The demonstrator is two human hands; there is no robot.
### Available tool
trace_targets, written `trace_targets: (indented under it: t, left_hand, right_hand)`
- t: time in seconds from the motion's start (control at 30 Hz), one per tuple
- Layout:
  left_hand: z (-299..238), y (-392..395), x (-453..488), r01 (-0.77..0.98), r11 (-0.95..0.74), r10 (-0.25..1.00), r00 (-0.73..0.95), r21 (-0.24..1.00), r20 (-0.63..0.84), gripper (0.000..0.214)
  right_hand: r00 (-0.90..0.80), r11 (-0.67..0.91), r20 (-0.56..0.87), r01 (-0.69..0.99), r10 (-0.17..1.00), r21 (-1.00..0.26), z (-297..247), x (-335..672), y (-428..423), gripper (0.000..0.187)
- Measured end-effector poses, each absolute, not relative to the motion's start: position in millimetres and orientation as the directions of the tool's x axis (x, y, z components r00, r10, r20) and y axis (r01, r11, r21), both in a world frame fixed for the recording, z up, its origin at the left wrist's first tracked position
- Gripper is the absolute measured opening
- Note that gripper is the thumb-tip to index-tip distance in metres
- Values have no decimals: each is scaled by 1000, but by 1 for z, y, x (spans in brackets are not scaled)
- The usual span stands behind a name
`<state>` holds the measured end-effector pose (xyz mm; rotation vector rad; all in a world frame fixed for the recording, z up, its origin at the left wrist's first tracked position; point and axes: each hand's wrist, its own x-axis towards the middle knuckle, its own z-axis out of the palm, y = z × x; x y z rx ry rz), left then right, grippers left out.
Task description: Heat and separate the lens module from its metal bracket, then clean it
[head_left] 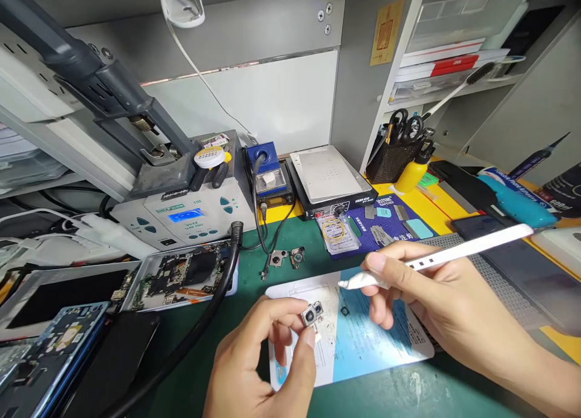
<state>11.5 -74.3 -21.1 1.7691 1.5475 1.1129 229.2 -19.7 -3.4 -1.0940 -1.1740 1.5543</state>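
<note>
My left hand (258,357) pinches a small dual camera module (312,313) between thumb and fingers, low in the middle of the view. My right hand (431,297) grips a white pen-shaped tool (454,254), its tip pointing left, a short way above and to the right of the module. Both hands hover over a white and blue card (363,339) lying on the green mat (254,273). Two more small camera modules (285,258) rest on the mat behind the card.
A grey rework station (190,215) with a blue display stands at the back left. An opened phone (181,276) lies on the left, a black hose (213,309) crossing it. A blue soldering stand (267,176), heating plate (327,176), yellow bottle (413,173) and tool holder (394,158) sit behind.
</note>
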Motion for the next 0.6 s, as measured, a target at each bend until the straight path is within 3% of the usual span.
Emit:
trace_targets:
  t: [0.23,0.43,0.6]
  left_hand:
    - [-25,-63,11,690,-364,917,151,625,368,12]
    - [-26,-66,10,704,-375,917,188,604,351,11]
    - [-28,-65,10,719,-382,918,223,580,329,13]
  right_hand:
    - [-152,-144,-114,-200,982,-969,-7,231,-7,31]
    - [-121,-113,-88,-223,989,-968,-6,230,-1,34]
    - [-181,-222,-167,-354,969,-908,-4,229,4,32]
